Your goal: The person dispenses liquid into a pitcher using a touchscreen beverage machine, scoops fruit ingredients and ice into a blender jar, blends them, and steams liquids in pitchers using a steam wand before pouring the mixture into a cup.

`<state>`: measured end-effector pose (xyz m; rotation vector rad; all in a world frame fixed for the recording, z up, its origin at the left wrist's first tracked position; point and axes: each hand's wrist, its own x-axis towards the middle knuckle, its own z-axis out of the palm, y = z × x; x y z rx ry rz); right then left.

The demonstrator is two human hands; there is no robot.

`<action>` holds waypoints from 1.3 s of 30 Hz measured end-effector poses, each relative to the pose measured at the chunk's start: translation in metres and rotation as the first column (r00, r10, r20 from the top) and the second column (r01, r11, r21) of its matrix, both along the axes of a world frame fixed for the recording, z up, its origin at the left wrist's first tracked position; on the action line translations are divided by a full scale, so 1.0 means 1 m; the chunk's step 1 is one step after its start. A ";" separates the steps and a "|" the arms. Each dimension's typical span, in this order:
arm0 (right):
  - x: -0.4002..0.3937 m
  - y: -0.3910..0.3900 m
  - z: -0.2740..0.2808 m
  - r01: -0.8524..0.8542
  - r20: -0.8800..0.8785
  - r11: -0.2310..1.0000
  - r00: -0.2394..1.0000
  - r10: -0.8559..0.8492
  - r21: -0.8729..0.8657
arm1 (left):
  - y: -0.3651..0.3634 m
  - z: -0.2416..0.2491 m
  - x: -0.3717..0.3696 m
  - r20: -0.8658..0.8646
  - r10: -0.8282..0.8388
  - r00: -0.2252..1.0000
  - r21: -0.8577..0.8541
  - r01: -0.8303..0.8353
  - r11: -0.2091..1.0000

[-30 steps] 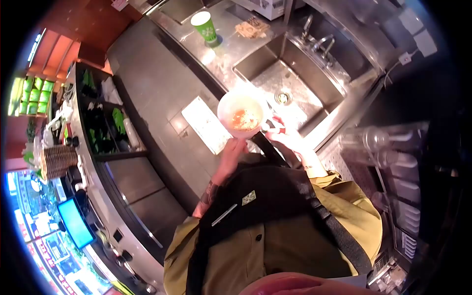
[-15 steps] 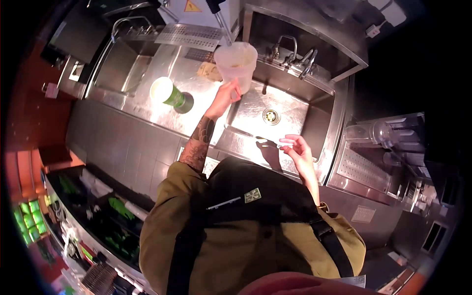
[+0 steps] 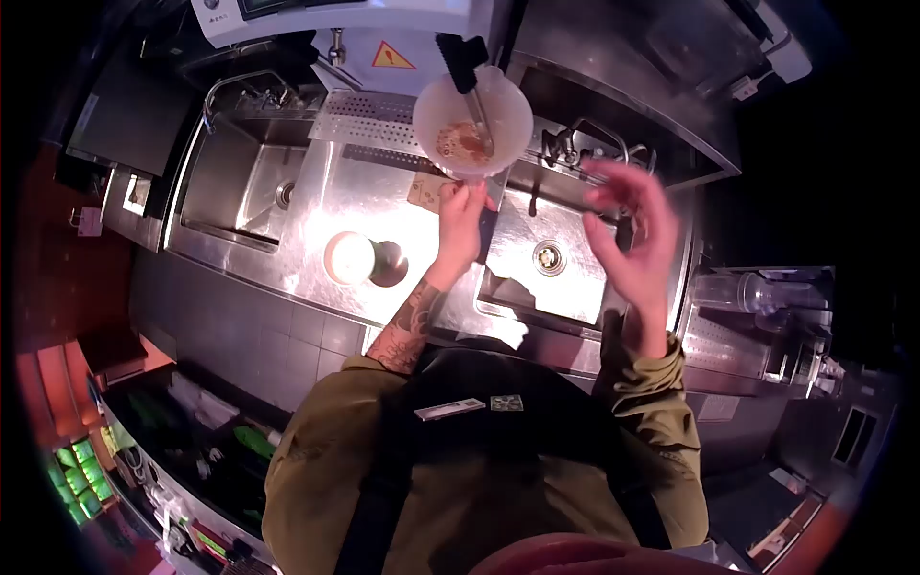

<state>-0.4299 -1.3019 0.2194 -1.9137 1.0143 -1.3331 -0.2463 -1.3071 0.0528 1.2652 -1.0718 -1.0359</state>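
My left hand (image 3: 461, 228) is wrapped round the handle of a translucent pitcher (image 3: 441, 110), which stands under a spout with a black handle (image 3: 462, 63). Some brownish, frothy contents show inside the pitcher. My right hand (image 3: 632, 230) is raised over the right sink (image 3: 546, 216), fingers apart and slightly blurred, with nothing in it. A cup with a bright white top (image 3: 350, 258) stands on the metal counter, left of my left forearm. Behind my left hand, a brown patterned piece (image 3: 426, 190) lies on the counter.
Another sink (image 3: 259, 187) with a faucet is at the left. A perforated metal tray (image 3: 369, 120) lies below the white machine (image 3: 364, 19). Taps (image 3: 565, 149) rise behind the right sink, and clear containers (image 3: 757, 290) stand at the far right.
My right hand has risen from the sink's front edge towards the taps. The view has shifted, and the pitcher's inside shows more. My left hand stays at the pitcher.
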 end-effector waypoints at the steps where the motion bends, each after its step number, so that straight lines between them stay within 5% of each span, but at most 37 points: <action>1: 0.018 -0.008 0.018 0.011 -0.034 0.998 0.999 -0.013 -0.061 | 0.001 0.001 0.002 -0.009 -0.019 1.000 0.010 0.019 1.000; 7: 0.120 -0.060 0.076 -0.062 -0.229 0.887 0.972 -0.050 -0.457 | 0.003 -0.008 0.008 -0.252 -0.099 0.963 -0.166 0.058 0.984; 11: 0.151 -0.069 0.098 -0.011 -0.249 0.829 0.956 -0.155 -0.559 | -0.002 0.008 0.037 -0.410 -0.213 0.887 -0.155 0.162 0.974; 13: 0.160 -0.074 0.104 -0.026 -0.291 0.805 0.939 -0.184 -0.592 | -0.001 0.020 0.062 -0.465 -0.173 0.868 0.187 0.287 0.939; 14: 0.166 -0.076 0.108 -0.056 -0.337 0.794 0.922 -0.192 -0.606 | -0.003 0.029 0.068 -0.244 -0.128 0.961 0.085 0.153 0.985; 17: 0.188 -0.078 0.118 -0.142 -0.457 0.758 0.861 -0.223 -0.637 | -0.010 0.052 0.103 -0.317 -0.100 0.943 0.188 0.166 0.968; 20: 0.207 -0.085 0.115 -0.115 -0.665 0.870 0.694 -0.275 -0.479 | -0.025 0.039 0.138 -0.134 -0.194 0.972 0.187 0.217 0.958; 25: 0.215 -0.084 0.091 -0.043 -0.436 0.751 0.836 -0.334 -0.659 | -0.040 0.036 0.169 -0.231 -0.332 0.915 0.197 0.378 0.904; 39: 0.236 -0.078 0.084 0.002 -0.473 0.776 0.791 -0.387 -0.631 | -0.057 0.002 0.205 -0.091 -0.594 0.799 0.151 0.601 0.785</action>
